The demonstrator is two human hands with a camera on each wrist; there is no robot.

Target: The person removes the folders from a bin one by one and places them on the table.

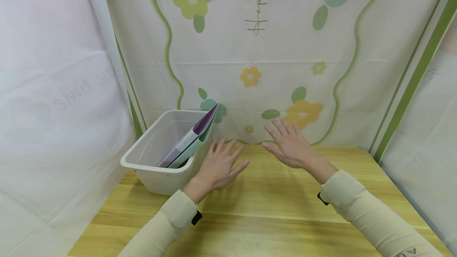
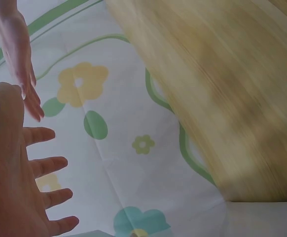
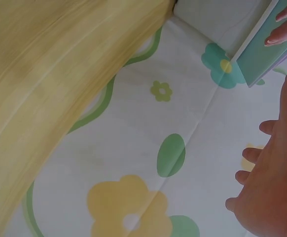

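Wood-grain tbl. (image 1: 275, 217), lt. yellow-brown w/ darker streaks, grain running approx. L to R, faint sheen nr. the front of its smooth top. Directly on it, twd. the back L corner: one wht. bin (image 1: 160, 181), upright, open-topped, rim wider than base, longer sides approx. front to back.

Wood-grain table (image 1: 271, 221), flower-printed white curtain (image 1: 260, 50), pale side drapes (image 1: 46, 138)
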